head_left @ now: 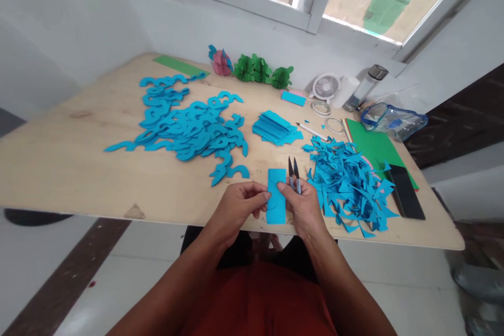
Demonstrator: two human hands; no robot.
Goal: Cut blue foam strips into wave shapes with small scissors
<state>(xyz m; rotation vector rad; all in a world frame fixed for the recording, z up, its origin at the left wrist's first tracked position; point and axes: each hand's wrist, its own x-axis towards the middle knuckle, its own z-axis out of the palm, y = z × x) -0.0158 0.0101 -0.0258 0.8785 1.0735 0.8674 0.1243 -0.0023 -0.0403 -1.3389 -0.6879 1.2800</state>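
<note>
Near the table's front edge, a blue paper rectangle (276,199) with a faint curved line on it is held upright. My left hand (241,205) pinches its left side between thumb and fingers. At its right side, the thumb of my right hand (304,205) presses on the paper, and the same hand holds scissors (294,176) with blades pointing away and slightly apart. Beyond the paper lies a stack of blue paper pieces (273,128). A heap of curved blue cutouts (192,131) spreads to the left, and blue scraps (350,184) are piled to the right.
A white pencil (312,131) lies behind the scraps. Green sheets (374,144), a black phone (406,191) and a clear pouch (394,119) are at the right. A small fan (326,86), a bottle (366,86) and green paper shapes (258,69) stand along the wall.
</note>
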